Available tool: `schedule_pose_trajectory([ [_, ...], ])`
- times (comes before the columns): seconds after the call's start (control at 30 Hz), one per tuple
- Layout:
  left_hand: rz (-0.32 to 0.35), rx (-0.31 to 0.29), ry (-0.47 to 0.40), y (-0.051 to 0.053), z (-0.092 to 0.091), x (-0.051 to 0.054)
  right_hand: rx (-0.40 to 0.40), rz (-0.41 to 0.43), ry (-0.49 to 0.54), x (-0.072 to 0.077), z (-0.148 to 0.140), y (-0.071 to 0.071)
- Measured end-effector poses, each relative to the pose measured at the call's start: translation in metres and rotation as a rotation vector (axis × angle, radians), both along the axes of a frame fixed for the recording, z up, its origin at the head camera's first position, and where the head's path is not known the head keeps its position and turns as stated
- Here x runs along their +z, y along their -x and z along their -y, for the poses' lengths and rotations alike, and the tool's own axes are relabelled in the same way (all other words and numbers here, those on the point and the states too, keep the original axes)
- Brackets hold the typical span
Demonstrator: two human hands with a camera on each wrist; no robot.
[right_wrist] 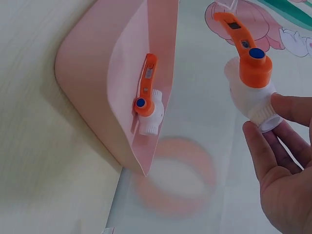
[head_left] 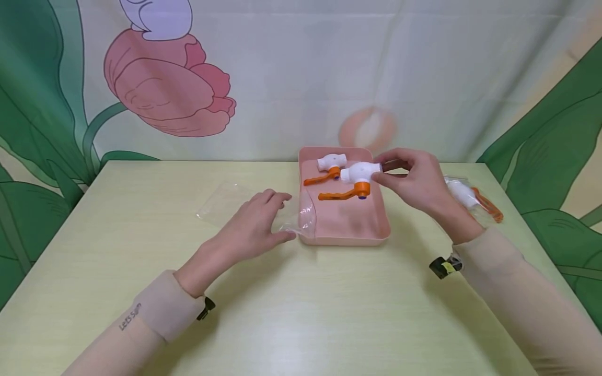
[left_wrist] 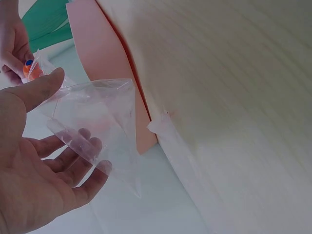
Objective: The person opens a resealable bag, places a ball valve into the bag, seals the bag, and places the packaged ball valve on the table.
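My right hand pinches one end of a white ball valve with an orange lever handle, holding it above a pink tray. Inside the tray lies a second ball valve of the same kind. Thumb and fingers of my left hand are spread apart at the tray's left side. A clear plastic bag is between that thumb and the loosely bent fingers, which show through the film. Whether the hand bears the bag's weight is unclear.
Another clear bag lies flat on the table, left of the tray. A bagged valve with an orange handle lies at the right, partly behind my right wrist. A printed curtain hangs along the table's back edge.
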State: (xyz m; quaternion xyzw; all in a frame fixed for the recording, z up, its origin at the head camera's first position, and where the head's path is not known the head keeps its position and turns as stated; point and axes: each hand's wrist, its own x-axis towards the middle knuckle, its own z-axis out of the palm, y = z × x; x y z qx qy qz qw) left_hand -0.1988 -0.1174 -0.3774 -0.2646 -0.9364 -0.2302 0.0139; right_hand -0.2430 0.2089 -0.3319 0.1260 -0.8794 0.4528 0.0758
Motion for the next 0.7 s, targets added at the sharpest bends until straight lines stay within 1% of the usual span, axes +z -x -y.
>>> schedule_pose_trajectory([
  [0.17, 0.001, 0.003, 0.002, 0.002, -0.001, 0.000, 0.042, 0.019, 0.069, 0.000, 0.001, -0.005],
  [0.3, 0.008, 0.006, -0.001, 0.002, -0.002, 0.000, 0.077, 0.002, 0.106, 0.000, 0.006, -0.009],
  [0.47, 0.003, -0.005, -0.026, 0.001, -0.003, 0.001, 0.117, -0.020, 0.123, -0.001, 0.013, -0.014],
  [0.7, -0.012, -0.018, -0.067, 0.000, -0.007, 0.004, 0.194, -0.040, 0.138, -0.005, 0.022, -0.018],
])
